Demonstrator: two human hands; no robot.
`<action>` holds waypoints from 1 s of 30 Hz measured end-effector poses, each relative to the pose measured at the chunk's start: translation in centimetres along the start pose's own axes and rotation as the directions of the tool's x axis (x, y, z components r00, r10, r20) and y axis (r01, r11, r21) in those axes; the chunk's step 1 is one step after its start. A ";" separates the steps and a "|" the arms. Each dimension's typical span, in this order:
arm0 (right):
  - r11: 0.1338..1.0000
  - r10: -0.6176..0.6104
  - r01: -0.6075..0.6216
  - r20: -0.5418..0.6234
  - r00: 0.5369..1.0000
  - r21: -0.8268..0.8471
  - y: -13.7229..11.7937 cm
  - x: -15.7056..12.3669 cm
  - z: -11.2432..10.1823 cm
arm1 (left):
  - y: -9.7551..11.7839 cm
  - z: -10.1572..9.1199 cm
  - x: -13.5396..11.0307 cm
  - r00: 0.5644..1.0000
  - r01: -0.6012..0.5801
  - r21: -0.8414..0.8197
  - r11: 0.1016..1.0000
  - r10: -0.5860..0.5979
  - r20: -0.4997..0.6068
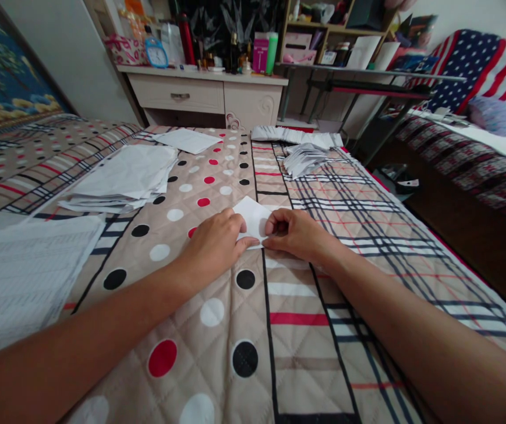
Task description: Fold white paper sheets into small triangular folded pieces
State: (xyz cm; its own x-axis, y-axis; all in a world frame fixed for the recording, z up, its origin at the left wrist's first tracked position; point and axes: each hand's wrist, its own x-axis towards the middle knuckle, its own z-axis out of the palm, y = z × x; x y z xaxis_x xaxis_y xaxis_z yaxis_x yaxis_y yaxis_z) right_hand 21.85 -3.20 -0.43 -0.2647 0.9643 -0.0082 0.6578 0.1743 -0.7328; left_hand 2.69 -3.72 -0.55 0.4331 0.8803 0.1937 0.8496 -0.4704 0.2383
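Observation:
A small piece of white folded paper (253, 215) lies on the patterned bedspread in front of me, its far corner pointing away. My left hand (221, 235) pinches its left near edge between thumb and curled fingers. At the right near edge my right hand (294, 232) is closed on the same paper, thumb and fingertips together. Both thumbs almost meet along the near edge. The fingers hide parts of the paper's sides, so its full outline cannot be made out.
Stacks of white paper (124, 176) and printed sheets (27, 271) lie to the left, with another sheet (188, 140) farther back. Folded paper pieces (306, 159) and a long row of them (297, 136) lie at the back right. A white dresser (177, 94) stands beyond the bedspread (208, 365).

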 end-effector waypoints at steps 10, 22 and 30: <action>0.998 -0.011 0.011 -0.009 1.000 -0.056 -0.4 0.0 0.1 | -0.4 0.5 0.1 0.999 0.007 -0.054 0.999 -0.009 -0.041; 0.990 -0.011 0.007 -0.031 0.999 -0.138 -0.4 -0.4 0.5 | -1.6 -0.1 0.2 0.999 -0.015 -0.297 0.955 0.028 0.042; 0.996 0.025 -0.025 -0.003 1.000 -0.091 -0.3 -0.1 0.2 | -3.2 -1.5 -0.4 0.960 -0.139 -0.337 0.931 0.210 0.184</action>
State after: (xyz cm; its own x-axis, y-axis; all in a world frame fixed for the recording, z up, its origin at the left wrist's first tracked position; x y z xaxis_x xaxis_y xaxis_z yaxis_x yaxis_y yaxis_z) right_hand 21.55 -3.39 -0.30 -0.2461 0.9689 -0.0241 0.7258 0.1678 -0.6672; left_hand -0.62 -2.64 0.00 0.6496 0.7579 0.0609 0.6296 -0.5810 0.5158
